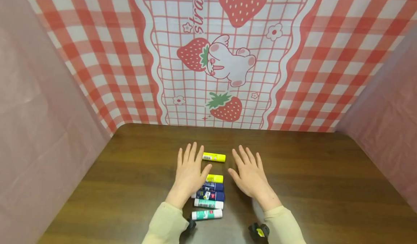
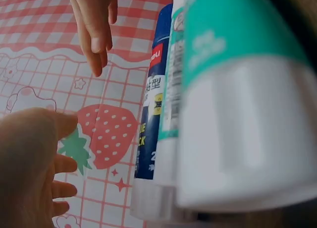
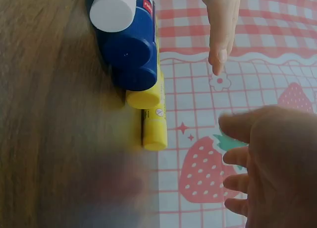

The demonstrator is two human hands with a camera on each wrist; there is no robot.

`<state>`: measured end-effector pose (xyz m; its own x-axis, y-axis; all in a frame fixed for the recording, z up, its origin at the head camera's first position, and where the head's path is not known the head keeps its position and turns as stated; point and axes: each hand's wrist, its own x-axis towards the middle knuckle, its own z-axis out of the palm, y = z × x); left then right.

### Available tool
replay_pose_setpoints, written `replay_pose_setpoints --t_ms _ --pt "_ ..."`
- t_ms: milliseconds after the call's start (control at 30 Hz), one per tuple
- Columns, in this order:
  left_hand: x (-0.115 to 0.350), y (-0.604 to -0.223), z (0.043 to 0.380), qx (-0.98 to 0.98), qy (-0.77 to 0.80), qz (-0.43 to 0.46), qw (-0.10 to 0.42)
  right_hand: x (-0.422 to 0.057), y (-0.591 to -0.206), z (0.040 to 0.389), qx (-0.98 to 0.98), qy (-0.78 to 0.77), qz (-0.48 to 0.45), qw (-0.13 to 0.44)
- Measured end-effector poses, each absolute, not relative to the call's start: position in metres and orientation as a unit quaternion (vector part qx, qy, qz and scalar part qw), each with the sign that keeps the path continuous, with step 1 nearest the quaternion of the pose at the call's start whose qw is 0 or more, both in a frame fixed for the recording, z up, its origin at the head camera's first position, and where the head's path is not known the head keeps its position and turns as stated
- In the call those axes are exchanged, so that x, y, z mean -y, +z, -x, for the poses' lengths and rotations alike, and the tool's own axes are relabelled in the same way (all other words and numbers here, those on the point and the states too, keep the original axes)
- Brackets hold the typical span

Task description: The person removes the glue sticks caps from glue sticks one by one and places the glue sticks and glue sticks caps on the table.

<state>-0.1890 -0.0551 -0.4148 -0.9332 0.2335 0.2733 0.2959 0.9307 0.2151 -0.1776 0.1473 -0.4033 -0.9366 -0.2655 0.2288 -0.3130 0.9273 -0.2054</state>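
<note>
Several glue sticks lie crosswise in a column on the table. Farthest off is a yellow glue stick (image 1: 216,158), apart from a second yellow glue stick (image 1: 215,179). Two dark blue glue sticks (image 1: 216,196) come after it, then a teal-and-white glue stick (image 1: 210,204) and another teal-and-white glue stick (image 1: 207,214) nearest the body. My left hand (image 1: 189,175), fingers spread, covers the left ends of some sticks; it grips nothing. To the right of the column my right hand (image 1: 251,177) is spread too, holding nothing. The left wrist view shows a teal-and-white stick (image 2: 242,119) very close.
The brown wooden table (image 1: 309,179) extends to both sides. Behind it hangs a red-and-white checked cloth (image 1: 325,63) with strawberry prints. Pale pink curtains (image 1: 42,110) flank the table. A black wrist mount (image 1: 258,232) sits by the right sleeve.
</note>
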Motion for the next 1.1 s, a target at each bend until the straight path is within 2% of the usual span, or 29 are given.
replay_pose_setpoints --t_ms 100,200,400,600,767,1100 --pt "0.055 -0.416 0.194 0.973 -0.139 0.142 0.121 -0.147 -0.403 0.182 0.97 0.157 -0.166 0.084" --pt "0.054 -0.417 0.202 0.971 -0.143 0.149 0.117 -0.147 -0.404 0.189 0.956 0.219 -0.187 0.046" --pt "0.057 -0.415 0.219 0.975 -0.139 0.165 0.061 -0.15 -0.413 0.209 0.937 0.292 -0.188 -0.031" --pt "0.06 -0.41 0.236 0.976 -0.11 0.186 0.016 -0.149 -0.422 0.234 0.915 0.366 -0.169 -0.009" --pt "0.055 -0.41 0.246 0.976 -0.11 0.187 -0.022 -0.146 -0.429 0.247 0.921 0.36 -0.149 -0.006" --pt "0.046 -0.417 0.258 0.973 -0.108 0.198 -0.044 -0.137 -0.44 0.255 0.922 0.363 -0.134 0.008"
